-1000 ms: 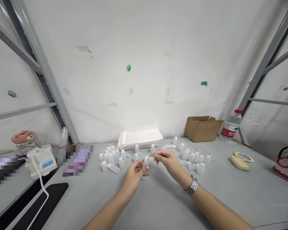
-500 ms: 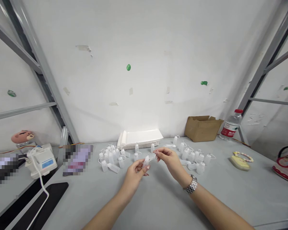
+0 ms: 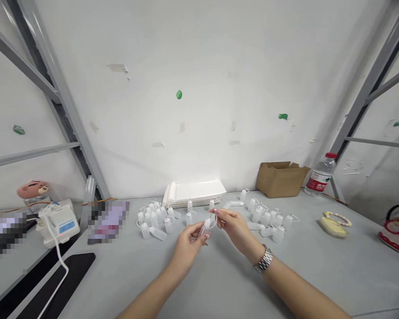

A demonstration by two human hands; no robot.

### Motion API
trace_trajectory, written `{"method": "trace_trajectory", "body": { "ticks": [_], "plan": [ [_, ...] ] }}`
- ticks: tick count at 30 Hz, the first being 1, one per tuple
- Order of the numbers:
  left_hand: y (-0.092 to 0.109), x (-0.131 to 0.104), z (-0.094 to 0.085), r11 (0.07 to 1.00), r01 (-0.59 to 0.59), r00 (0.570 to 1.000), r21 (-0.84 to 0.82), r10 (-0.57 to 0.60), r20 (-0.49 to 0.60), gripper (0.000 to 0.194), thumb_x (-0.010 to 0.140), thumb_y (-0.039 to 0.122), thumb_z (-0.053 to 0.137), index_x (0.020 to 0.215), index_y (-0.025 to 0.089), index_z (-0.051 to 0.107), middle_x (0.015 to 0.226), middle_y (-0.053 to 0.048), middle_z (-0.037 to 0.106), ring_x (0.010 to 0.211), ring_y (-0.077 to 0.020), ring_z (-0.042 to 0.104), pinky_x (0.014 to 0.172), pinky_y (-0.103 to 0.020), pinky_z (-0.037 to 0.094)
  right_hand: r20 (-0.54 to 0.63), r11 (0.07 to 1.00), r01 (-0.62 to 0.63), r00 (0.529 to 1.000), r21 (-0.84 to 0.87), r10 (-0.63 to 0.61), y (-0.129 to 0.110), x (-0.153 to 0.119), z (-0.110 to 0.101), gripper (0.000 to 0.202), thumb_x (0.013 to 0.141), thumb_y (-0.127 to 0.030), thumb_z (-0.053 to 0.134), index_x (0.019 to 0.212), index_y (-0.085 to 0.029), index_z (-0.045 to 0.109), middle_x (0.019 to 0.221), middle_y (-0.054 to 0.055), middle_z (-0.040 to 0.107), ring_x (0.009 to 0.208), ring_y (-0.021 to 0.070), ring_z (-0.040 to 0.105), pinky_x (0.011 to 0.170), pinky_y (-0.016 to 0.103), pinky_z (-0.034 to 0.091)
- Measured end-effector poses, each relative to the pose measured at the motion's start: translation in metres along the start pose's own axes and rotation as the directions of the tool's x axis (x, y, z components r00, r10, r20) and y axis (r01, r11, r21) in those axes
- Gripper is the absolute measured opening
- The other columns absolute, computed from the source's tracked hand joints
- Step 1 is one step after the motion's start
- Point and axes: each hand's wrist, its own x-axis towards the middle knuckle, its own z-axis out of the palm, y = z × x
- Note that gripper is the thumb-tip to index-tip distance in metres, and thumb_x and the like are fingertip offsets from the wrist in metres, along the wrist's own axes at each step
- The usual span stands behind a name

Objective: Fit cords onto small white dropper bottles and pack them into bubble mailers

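My left hand (image 3: pixel 190 241) is closed around a small translucent squeeze bottle (image 3: pixel 205 227), held tilted above the table with its thin tip up and to the right. A thin strap (image 3: pixel 215 221) loops from the bottle's neck on the right side. At this loop my right hand (image 3: pixel 231 223) pinches with thumb and forefinger; the cap end is too small to make out. Several similar bottles (image 3: pixel 156 216) stand in a group on the left. More bottles (image 3: pixel 266 217) stand or lie to the right of my right hand.
White trays (image 3: pixel 196 191) are stacked against the wall. An open cardboard box (image 3: pixel 282 179) and a water bottle (image 3: pixel 320 175) stand at the back right. A yellow case (image 3: pixel 332 227) with a beaded strap lies on the right. On the left are a phone (image 3: pixel 109 221) and a white device (image 3: pixel 58 223).
The bottle in my left hand has moved slightly right and tilted. Its strap, earlier stretched toward my right fingers, now curves in a loop beside the tip.
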Motion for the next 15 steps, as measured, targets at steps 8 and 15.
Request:
{"method": "trace_trajectory", "body": {
  "ticks": [8,15],
  "plan": [
    [0.0050,-0.0017,0.0007,1.000,0.003,0.998,0.020,-0.004,0.058,0.044,0.058,0.037,0.069,0.095,0.014,0.066,0.088,-0.008,0.064,0.078,-0.0191,0.056,0.064,-0.031,0.049,0.057,0.995,-0.068,0.996,0.067,0.064,0.0053,0.0003,0.0002,0.028,0.066,-0.039,0.068,0.081,-0.016,0.071,0.055,-0.002,0.045,0.054,0.0096,0.036,0.055,0.024,0.030],
    [0.0027,-0.0007,0.0003,1.000,-0.012,0.999,0.010,0.011,0.045,0.043,0.057,0.037,0.070,0.094,0.014,0.066,0.088,-0.008,0.064,0.076,-0.0192,0.056,0.063,-0.031,0.049,0.081,0.995,-0.078,0.994,0.056,0.073,0.0024,-0.0004,0.0022,0.025,0.067,-0.038,0.067,0.079,-0.017,0.071,0.054,-0.002,0.044,0.054,0.0095,0.035,0.055,0.024,0.028]
  ]
}}
